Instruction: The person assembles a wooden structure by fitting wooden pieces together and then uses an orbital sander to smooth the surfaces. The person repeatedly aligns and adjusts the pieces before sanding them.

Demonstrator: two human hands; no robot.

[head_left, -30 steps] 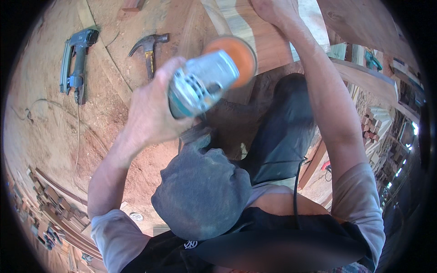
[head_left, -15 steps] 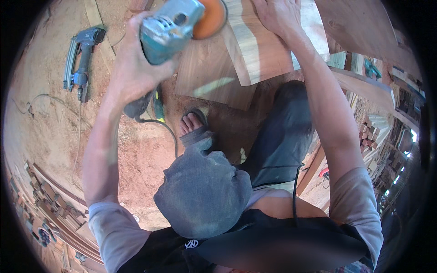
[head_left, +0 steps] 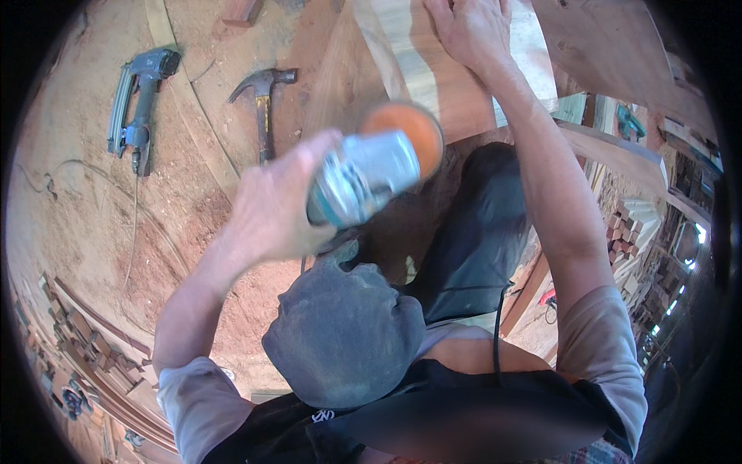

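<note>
My left hand is wrapped round the body of an angle grinder with a silver head and teal housing. The grinder's orange sanding disc points right and away from me, overlapping the near left corner of a pale wooden board in view; whether it touches is unclear. Hand and grinder are blurred by motion. On the board lies my right hand, stretched out with thumb apart; its fingertips reach the picture's upper edge.
A claw hammer lies on the dusty ground left of the board. Further left are a nail gun with its hose and a thin wooden strip. Stacked offcuts stand at right, more wood at lower left. My bent knee is beneath the board.
My left hand has brought the grinder nearer to me and to the right, off the board's left side, uncovering the hammer. My right hand stays on the board.
</note>
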